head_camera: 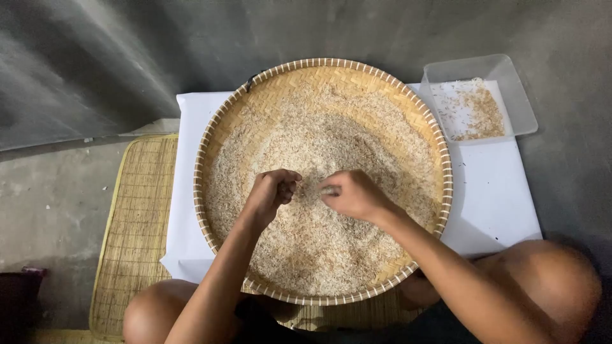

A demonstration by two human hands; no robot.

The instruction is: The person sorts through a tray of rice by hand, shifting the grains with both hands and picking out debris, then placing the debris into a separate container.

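A large round woven bamboo tray [210,137] holds a wide spread of pale rice grains [331,146]. Both my hands hover over the middle of the grain layer. My left hand [273,191] has its fingers curled together, fingertips pointing right. My right hand [352,193] pinches its fingertips together just above the grains, facing the left hand, a small gap between them. Whether either hand holds grains is hidden by the fingers.
The tray rests on a white cloth [491,191] on a grey floor. A clear plastic container [475,95] with some husks and grains stands at the back right. A woven mat [134,223] lies at the left. My knees show at the bottom.
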